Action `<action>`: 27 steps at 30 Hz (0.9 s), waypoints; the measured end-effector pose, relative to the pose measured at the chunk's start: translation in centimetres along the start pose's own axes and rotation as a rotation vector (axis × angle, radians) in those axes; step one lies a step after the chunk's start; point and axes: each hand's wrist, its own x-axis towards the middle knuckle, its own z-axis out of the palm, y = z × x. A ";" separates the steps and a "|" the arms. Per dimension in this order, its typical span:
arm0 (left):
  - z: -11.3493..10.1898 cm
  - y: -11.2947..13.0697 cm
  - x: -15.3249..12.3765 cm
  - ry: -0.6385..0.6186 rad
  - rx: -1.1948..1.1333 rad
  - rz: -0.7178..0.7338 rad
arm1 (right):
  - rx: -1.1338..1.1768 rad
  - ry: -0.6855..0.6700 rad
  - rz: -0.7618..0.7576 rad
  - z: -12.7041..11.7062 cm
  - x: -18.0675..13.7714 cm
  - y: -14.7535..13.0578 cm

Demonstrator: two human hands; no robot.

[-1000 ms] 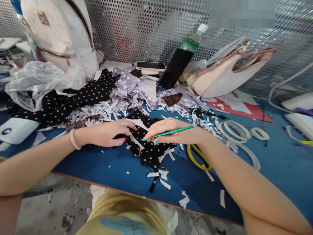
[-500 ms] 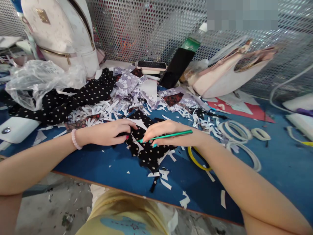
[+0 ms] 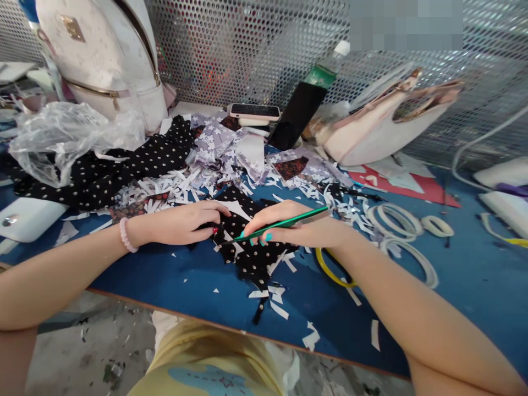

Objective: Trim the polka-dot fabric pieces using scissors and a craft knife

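A small piece of black polka-dot fabric point(image 3: 251, 258) lies on the blue table point(image 3: 466, 286) in front of me. My left hand point(image 3: 185, 223) rests flat on its left part, fingers together and pressing it down. My right hand point(image 3: 292, 225) pinches a thin green pencil-like tool point(image 3: 289, 223), whose tip points left onto the fabric between the two hands. White paper strips point(image 3: 276, 300) lie scattered around the fabric.
A larger black polka-dot cloth point(image 3: 111, 170), purple floral scraps point(image 3: 218, 146) and a plastic bag point(image 3: 61, 137) fill the left. A white backpack point(image 3: 103, 60), phone point(image 3: 254, 111), dark bottle point(image 3: 305, 102) and pink handbag point(image 3: 383, 126) stand along the mesh wall. Tape rolls point(image 3: 396, 220) lie to the right.
My right hand has tilted the green tool a little, its back end rising. The left hand stays on the fabric.
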 end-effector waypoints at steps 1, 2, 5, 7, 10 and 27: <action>0.0 0.0 0.0 0.000 0.002 0.004 | 0.055 0.018 -0.001 0.0 -0.1 -0.1; 0.0 0.0 0.0 0.000 0.002 0.010 | 0.111 0.038 -0.004 0.0 -0.1 -0.2; -0.1 -0.1 0.0 0.006 -0.009 0.021 | 0.223 0.093 -0.004 0.1 -0.3 -0.3; -0.1 -0.3 0.0 0.012 -0.023 0.022 | 0.251 0.114 0.018 0.0 -0.4 -0.4; -0.1 -0.5 -0.1 0.001 -0.033 0.034 | 0.301 0.164 0.027 -0.3 -0.6 -0.5; 3.3 3.4 0.1 0.222 0.729 0.065 | -0.739 0.673 -0.103 6.3 -2.8 -2.2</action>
